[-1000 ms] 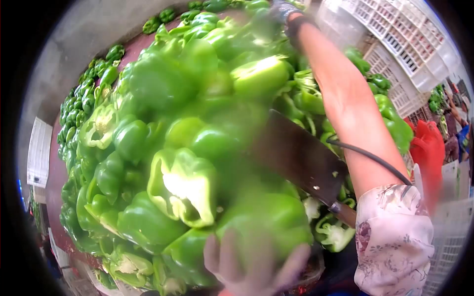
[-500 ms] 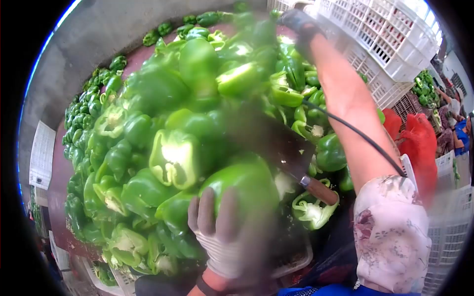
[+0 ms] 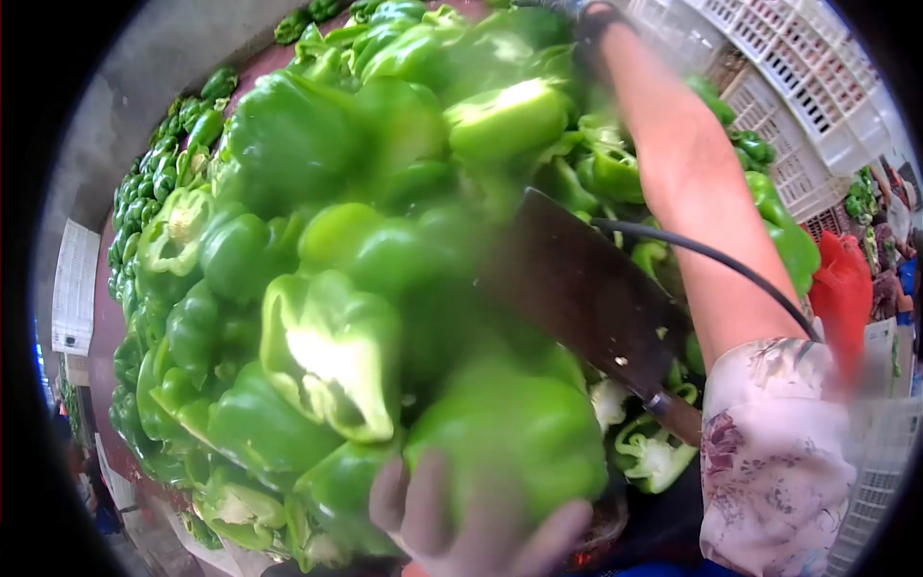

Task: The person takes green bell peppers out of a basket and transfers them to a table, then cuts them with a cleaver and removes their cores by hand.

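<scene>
My left hand, in a light grey glove, is wrapped round the lower side of a large green bell pepper at the bottom centre. My right arm stretches up to the top edge, where my right hand, in a dark glove, is mostly cut off by the frame and its fingers are hidden. Between the two lies a cleaver, its dark wide blade on the peppers and its wooden handle towards me. Left of the held pepper, a cut bell pepper shows its pale inside.
A big heap of green bell peppers, whole and cut, covers the work surface. White plastic crates stand at the upper right, near a red bag or cloth. A dark cord crosses my right forearm. A grey wall rises behind.
The view has shifted closer, so the heap looks larger and my right hand has slid nearly out at the top. My left hand stays on the pepper, lower in the frame.
</scene>
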Available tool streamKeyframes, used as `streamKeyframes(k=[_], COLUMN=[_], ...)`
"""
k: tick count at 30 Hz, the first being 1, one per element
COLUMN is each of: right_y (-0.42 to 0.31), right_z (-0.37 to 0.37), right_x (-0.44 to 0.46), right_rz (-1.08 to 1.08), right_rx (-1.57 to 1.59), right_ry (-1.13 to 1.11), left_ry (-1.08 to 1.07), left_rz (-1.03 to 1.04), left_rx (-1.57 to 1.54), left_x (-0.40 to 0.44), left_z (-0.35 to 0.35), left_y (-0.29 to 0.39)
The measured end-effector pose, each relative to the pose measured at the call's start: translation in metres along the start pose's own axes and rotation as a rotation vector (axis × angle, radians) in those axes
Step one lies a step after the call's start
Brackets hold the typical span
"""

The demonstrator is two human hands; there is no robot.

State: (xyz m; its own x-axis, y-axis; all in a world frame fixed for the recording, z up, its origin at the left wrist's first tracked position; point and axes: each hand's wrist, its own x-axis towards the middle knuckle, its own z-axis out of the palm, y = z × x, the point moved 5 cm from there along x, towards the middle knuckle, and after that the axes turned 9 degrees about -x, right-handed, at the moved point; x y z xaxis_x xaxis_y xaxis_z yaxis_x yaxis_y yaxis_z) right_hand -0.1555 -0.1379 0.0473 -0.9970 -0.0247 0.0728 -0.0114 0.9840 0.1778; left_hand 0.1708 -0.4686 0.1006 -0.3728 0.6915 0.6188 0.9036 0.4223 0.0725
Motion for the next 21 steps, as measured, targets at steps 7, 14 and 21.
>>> streamKeyframes(k=[7, 14, 21], right_y=[0.006, 0.049, -0.017], right_z=[0.005, -0.109, -0.226], right_x=[0.000, -0.052, -0.226], right_rz=[0.033, 0.210, 0.045], right_rx=[0.006, 0.365, 0.663], right_ry=[0.054, 0.306, 0.644], left_ry=[0.082, 0.119, 0.307], left_rz=[0.018, -0.167, -0.158], left_rx=[-0.006, -0.045, -0.332], left_x=[-0.004, 0.007, -0.001], left_z=[0.009, 0.001, -0.015], left_y=[-0.003, 0.007, 0.009])
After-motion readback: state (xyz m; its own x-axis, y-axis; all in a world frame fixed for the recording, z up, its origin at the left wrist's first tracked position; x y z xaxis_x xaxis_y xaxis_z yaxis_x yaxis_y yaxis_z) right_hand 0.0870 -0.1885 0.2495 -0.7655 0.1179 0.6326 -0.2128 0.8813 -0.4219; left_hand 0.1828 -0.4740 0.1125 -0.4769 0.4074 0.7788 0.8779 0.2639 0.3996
